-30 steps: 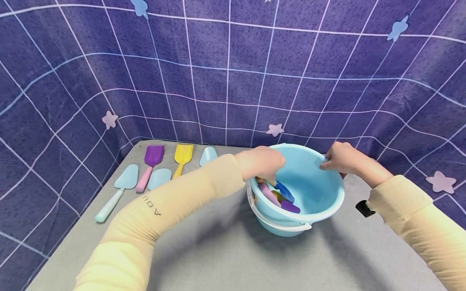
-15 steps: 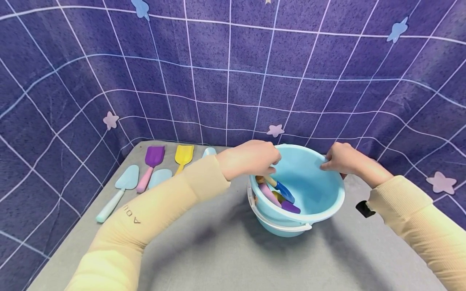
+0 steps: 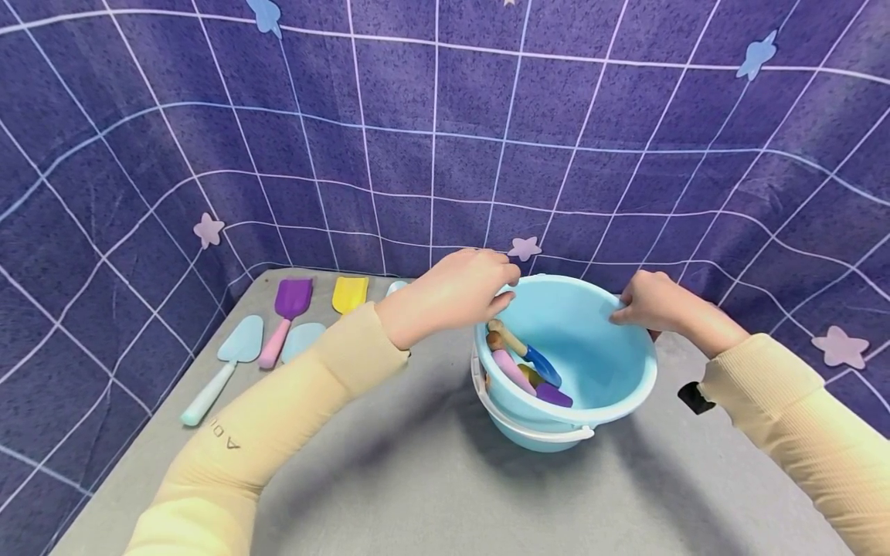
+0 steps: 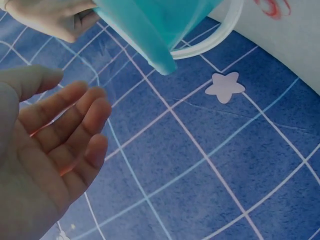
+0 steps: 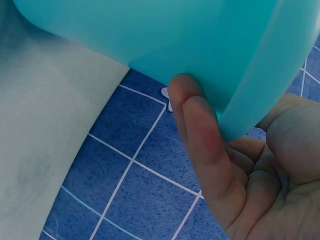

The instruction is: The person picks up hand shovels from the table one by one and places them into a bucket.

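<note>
A light blue bucket [image 3: 591, 347] with a white handle [image 3: 535, 432] stands tilted on the grey table. My right hand [image 3: 657, 301] grips its rim at the far right, thumb inside and fingers along the outer wall, as the right wrist view shows. My left hand [image 3: 459, 289] hovers beside the left rim; in the left wrist view its fingers are loosely curled, with nothing held. Inside the bucket lie a small blue shovel [image 3: 544, 367] with a wooden handle, a pink-handled piece [image 3: 513, 371] and a purple piece [image 3: 554, 394]. Something yellowish shows between them, mostly hidden.
At the table's left lie a purple shovel [image 3: 293, 297] with a pink handle, a pale blue trowel [image 3: 239, 340] and a yellow shovel [image 3: 350, 294]. Another pale blue piece [image 3: 304, 338] is partly behind my left sleeve. A purple-blue gridded curtain [image 3: 431, 154] rises behind the table.
My left hand has come up out of the bucket and moved left past its rim, with its fingers loosening. My right hand and the bucket have stayed put.
</note>
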Demonstrator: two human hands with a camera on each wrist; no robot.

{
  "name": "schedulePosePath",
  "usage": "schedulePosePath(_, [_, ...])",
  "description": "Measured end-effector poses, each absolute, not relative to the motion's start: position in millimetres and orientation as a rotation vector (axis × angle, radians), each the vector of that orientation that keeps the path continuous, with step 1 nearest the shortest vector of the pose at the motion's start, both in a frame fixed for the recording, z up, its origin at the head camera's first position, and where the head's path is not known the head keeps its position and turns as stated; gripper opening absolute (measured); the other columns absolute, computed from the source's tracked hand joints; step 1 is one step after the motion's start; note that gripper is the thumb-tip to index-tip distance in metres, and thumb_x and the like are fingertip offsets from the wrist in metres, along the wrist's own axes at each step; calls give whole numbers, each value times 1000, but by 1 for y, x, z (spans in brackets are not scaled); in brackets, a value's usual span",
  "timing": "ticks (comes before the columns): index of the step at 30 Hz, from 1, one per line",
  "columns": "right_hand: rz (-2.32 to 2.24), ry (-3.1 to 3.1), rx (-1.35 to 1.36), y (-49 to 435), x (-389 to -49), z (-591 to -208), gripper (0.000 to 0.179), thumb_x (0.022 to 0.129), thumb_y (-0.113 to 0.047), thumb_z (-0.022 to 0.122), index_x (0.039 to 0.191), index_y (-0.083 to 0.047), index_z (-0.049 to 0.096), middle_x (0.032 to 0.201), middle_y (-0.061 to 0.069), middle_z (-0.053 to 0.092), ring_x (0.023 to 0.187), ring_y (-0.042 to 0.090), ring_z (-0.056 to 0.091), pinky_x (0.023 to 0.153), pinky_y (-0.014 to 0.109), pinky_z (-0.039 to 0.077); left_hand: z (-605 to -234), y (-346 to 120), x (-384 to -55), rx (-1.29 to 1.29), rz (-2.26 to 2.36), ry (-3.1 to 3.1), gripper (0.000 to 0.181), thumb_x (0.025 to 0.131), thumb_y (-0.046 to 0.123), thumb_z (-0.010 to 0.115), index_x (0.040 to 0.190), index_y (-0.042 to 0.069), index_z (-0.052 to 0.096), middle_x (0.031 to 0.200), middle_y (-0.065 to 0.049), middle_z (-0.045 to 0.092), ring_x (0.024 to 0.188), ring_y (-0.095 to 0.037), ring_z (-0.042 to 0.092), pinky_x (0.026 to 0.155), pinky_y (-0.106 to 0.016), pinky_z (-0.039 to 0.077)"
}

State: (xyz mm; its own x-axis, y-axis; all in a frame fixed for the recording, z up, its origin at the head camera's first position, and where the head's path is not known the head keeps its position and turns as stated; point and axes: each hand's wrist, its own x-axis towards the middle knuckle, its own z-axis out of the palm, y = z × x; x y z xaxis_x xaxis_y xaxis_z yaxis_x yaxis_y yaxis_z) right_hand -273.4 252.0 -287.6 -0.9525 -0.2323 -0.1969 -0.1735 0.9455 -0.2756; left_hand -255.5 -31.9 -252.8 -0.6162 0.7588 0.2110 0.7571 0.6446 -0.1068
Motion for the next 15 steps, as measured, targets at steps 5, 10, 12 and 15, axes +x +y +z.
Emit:
schedulePosePath(5, [-384,2877,-299,252,-274,-289,24,82,-17,69,87,7,69,65,6,63,48,13,60,47,29,52,-258,-43,-257,-1150,-68,-2560,15,92,19,55,96,12,67,90,0,63,88,-19,59,80,-36,47])
schedulePosePath(10, [-399,2878,-300,253,-274,-289,23,82,-16,68,84,6,69,64,6,63,48,14,61,47,29,52,-265,-55,-261,-1058,-135,-2498,16,90,17,55,98,10,67,93,-2,65,89,-22,58,81,-36,48])
schedulePosePath(12, [-402,2880,-301,254,-274,-289,22,82,-16,68,84,6,69,64,6,63,48,14,61,47,29,52,-270,-61,-263,-1014,-154,-2485,15,90,17,55,96,10,67,93,-3,65,88,-22,58,80,-36,48])
schedulePosePath(15, [-405,2878,-304,254,-274,-289,23,82,-16,68,86,7,69,64,6,64,48,14,61,47,29,51,-277,-70,-267,-934,-198,-2481,15,91,18,55,96,9,66,92,-3,64,88,-22,58,79,-36,47])
